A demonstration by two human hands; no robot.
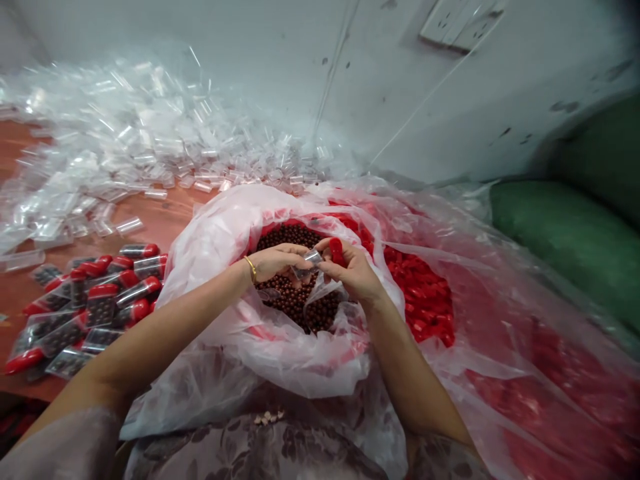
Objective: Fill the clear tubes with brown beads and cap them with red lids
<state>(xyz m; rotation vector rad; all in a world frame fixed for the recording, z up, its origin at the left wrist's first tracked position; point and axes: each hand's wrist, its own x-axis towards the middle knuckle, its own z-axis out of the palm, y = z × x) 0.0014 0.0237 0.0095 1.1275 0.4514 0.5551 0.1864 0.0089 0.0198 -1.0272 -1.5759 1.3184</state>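
Head view: left hand (277,261) pinched shut on a small clear tube (311,258), held over an open plastic bag (220,233) of dark brown beads (295,300). Right hand (353,270) closed on a red cap (336,251), just beside the tube's mouth. To the right, a heap of loose red caps (423,287) in a second bag. To the left on the table (165,220), filled and capped tubes (100,300) lying in a pile; beyond them, a large drift of empty tubes (125,147).

Probably very light, thin-walled and smooth, hence slippery and easy to crush or crack under a hard squeeze. Best gripped around the middle of the barrel with fingertips, mouth kept upward. Cap small and rigid, best pinched by its sides.
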